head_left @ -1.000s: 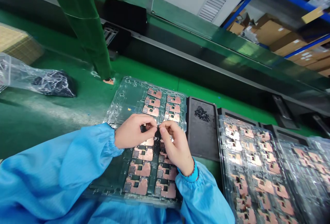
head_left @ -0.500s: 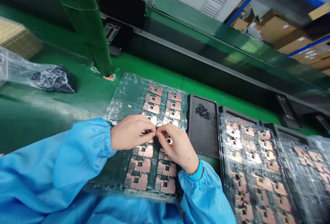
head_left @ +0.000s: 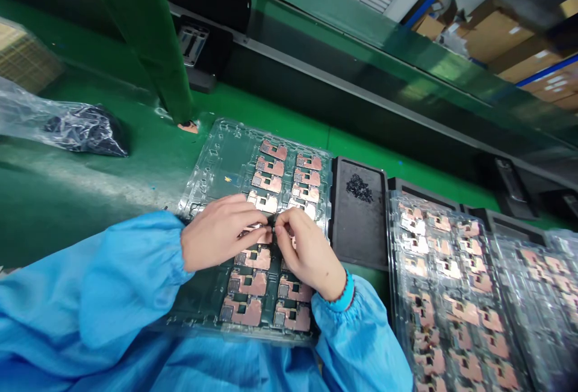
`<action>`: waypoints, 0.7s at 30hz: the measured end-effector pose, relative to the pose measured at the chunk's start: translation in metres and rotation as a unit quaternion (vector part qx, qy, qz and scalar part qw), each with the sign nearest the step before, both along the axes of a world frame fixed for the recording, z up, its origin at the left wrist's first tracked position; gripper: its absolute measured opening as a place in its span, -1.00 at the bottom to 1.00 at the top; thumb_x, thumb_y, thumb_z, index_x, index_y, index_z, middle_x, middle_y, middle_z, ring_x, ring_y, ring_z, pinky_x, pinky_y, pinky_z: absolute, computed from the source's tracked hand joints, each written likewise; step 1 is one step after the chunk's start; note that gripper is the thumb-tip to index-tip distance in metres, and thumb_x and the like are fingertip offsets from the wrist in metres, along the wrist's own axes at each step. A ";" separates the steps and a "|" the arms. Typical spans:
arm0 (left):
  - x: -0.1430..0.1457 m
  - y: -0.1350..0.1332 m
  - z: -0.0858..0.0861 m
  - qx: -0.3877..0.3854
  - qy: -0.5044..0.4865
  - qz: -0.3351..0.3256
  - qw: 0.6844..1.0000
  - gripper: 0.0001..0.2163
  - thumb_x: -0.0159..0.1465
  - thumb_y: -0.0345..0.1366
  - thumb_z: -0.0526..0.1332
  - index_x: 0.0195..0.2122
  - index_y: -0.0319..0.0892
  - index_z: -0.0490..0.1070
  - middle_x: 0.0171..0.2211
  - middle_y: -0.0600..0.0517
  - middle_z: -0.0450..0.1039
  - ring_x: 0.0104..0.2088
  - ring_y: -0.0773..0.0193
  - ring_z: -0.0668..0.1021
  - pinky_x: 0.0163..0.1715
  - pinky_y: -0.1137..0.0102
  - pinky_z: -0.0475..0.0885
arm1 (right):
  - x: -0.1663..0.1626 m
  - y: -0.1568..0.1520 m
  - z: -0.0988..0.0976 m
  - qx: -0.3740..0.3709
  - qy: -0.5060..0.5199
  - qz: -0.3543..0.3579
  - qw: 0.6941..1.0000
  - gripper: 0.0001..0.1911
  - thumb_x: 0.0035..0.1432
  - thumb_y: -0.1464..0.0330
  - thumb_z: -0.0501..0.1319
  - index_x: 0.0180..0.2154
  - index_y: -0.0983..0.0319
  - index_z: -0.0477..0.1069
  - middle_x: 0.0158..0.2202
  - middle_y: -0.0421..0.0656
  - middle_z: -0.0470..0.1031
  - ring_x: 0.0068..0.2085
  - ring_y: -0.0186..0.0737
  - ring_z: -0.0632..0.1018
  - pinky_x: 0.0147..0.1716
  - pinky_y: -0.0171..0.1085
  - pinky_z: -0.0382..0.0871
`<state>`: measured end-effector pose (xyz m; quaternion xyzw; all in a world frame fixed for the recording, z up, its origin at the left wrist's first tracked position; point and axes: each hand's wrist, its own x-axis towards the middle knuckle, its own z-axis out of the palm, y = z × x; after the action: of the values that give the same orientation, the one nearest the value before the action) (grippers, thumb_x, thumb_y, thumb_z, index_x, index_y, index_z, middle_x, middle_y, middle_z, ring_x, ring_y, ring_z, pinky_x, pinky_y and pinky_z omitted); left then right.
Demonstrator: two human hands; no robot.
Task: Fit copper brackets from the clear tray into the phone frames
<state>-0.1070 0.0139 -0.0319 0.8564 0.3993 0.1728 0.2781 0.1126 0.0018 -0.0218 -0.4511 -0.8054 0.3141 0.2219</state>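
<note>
A small dark piece [head_left: 271, 221] seems to sit between your fingertips, above the middle of the clear tray in front of you; it is too small to identify. Your left hand [head_left: 223, 232] and right hand [head_left: 309, 253] meet there, each with thumb and forefinger drawn together as in a pinch. You hide the contact, so I cannot tell whether either pinch grips the piece. The step in hand looks like fine fingertip work on it, and the next move calls for a light, steady touch over the boards below.

Around your hands, the clear tray [head_left: 214, 157] holds copper-coloured circuit boards [head_left: 245, 311] in two columns; its far left part bears no boards. Just right of it, a black tray [head_left: 361, 235] contains a loose pile of black bits [head_left: 360, 188] toward its far end.

Farther to your right, a second clear tray [head_left: 400, 295] carries more boards in three columns, and another beyond it has boards too, blurred at the edge. Well to your left, a plastic bag [head_left: 27, 109] holds something dark.
</note>
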 end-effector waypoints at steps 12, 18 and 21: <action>-0.006 -0.009 -0.006 -0.103 -0.083 0.025 0.991 -0.89 0.43 -0.38 0.16 -0.11 -0.11 0.47 -0.19 0.08 0.57 -0.17 0.22 0.56 -0.14 0.31 0.45 | 0.006 0.002 -0.006 -0.075 0.059 -0.001 0.995 -0.89 0.45 0.41 0.07 -0.19 0.16 0.33 -0.19 -0.13 0.46 -0.17 -0.18 0.49 -0.16 -0.21 0.37; -0.006 -0.004 -0.004 -0.199 -0.127 0.099 0.967 -0.84 0.30 -0.41 0.22 -0.16 -0.05 0.53 -0.22 0.19 0.63 -0.26 0.33 0.62 -0.23 0.44 0.45 | 0.001 -0.007 -0.005 -0.114 0.080 -0.051 0.989 -0.90 0.45 0.35 0.11 -0.19 0.15 0.35 -0.31 -0.22 0.51 -0.34 -0.27 0.53 -0.34 -0.32 0.36; -0.006 -0.003 -0.004 -0.202 -0.128 0.106 0.965 -0.84 0.28 -0.39 0.22 -0.18 -0.05 0.55 -0.24 0.19 0.63 -0.28 0.33 0.62 -0.25 0.43 0.45 | -0.002 -0.009 -0.008 -0.064 0.055 -0.044 0.995 -0.92 0.43 0.38 0.12 -0.19 0.15 0.35 -0.28 -0.20 0.54 -0.32 -0.25 0.55 -0.33 -0.32 0.37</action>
<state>-0.1133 0.0112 -0.0358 0.7059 0.4756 0.2248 0.4743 0.1103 -0.0068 -0.0303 -0.4813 -0.7495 0.3797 0.2499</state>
